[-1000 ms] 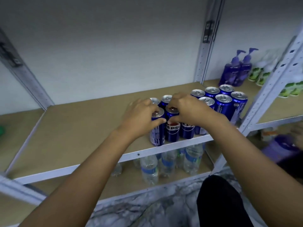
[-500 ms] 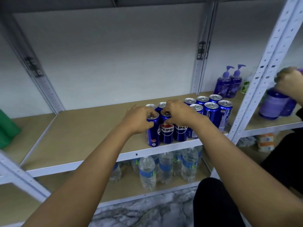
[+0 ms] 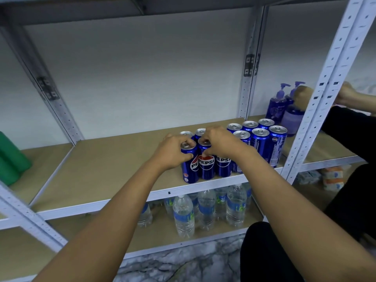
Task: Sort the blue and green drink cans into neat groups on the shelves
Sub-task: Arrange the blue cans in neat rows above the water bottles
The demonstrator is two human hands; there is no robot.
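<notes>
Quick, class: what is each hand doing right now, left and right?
Left hand: grips the front-left blue can near its top.
Right hand: pinches the top of the middle front blue can.

Two bare forearms, no sleeves down to the wrists. No rings, watch or bands on left hand (image 3: 173, 152) or right hand (image 3: 220, 144). Short, unpainted fingernails where visible. Plain black trousers (image 3: 264, 253) over a bent knee at lower right, smooth fabric, without pattern or marking.
</notes>
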